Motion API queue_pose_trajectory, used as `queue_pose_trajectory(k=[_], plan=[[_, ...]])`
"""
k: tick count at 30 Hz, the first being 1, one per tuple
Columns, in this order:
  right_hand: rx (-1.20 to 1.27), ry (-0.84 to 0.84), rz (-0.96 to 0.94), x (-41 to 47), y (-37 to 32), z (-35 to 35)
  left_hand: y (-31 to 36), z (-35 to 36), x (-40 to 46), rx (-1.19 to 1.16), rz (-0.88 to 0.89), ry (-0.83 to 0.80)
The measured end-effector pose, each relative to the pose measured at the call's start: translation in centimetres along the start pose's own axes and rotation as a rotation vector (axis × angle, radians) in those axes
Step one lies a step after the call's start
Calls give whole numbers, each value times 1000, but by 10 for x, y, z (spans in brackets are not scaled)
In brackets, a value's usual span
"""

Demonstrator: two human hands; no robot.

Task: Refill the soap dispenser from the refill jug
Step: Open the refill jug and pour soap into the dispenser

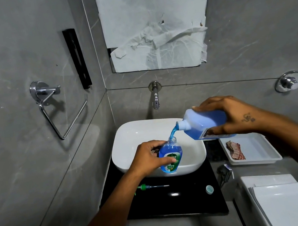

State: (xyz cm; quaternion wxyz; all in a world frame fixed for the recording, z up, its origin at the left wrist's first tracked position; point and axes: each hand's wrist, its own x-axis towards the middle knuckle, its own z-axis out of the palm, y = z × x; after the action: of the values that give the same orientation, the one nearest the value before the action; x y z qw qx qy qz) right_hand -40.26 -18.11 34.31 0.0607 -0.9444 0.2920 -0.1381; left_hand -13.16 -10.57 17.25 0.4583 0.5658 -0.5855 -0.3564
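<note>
While the left hand keeps its grip closed around the soap dispenser over the basin, the right hand, up and beyond, grips the tilted refill jug; pouring is underway. Next, level the jug before overflow.

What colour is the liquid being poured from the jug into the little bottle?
Blue: the liquid runs from the refill jug into the dispenser bottle, clearest in the head view.
</note>
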Motion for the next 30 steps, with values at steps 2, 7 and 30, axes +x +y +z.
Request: queue_pose_trajectory(k=[2,7,30], plan=[[-7,2,2,0,0,0,-2,0,0,1,-10,-2],[-11,7,1,0,0,-1,-6,1,1,-1,-27,-4],[-10,-2,16,2,2,1,-2,2,1,-17,24,2]])
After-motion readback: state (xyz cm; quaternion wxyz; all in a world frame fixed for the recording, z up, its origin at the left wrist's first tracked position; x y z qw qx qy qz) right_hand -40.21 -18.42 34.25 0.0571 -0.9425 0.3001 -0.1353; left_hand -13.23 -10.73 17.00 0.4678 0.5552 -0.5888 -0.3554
